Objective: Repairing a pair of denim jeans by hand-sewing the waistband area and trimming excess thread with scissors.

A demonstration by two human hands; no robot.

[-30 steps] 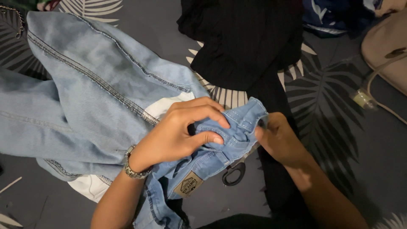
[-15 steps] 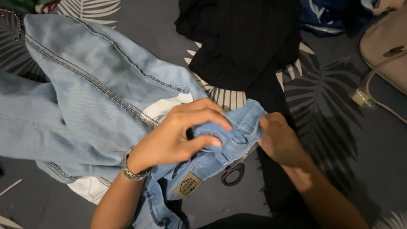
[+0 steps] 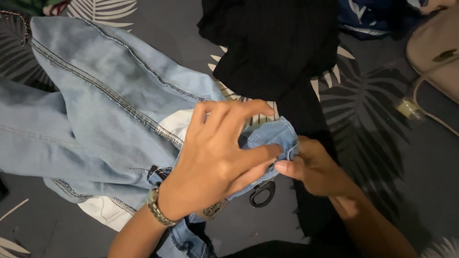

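Light blue jeans [image 3: 100, 110] lie spread across a dark leaf-patterned sheet [image 3: 382, 157]. Their waistband [image 3: 272, 136] is bunched up between my two hands. My left hand [image 3: 215, 157], with a metal wristwatch [image 3: 157, 206] on its wrist, lies over the waistband with fingers spread and the thumb pressing its edge. My right hand [image 3: 313, 167] pinches the waistband's right end. A tan patch label [image 3: 210, 210] peeks out below my left hand. The black loop handle of a pair of scissors [image 3: 261, 192] shows under the denim.
A black ribbed garment [image 3: 275, 43] lies at the top centre and runs down under my right arm. A beige bag [image 3: 437, 52] with a strap sits at the right edge. White fabric [image 3: 103, 210] pokes out under the jeans. Dark blue cloth [image 3: 368, 16] is at the top right.
My left hand has opened its fingers and shifted right and down over the waistband, now covering most of it. My right hand stays pinched on the waistband's end.
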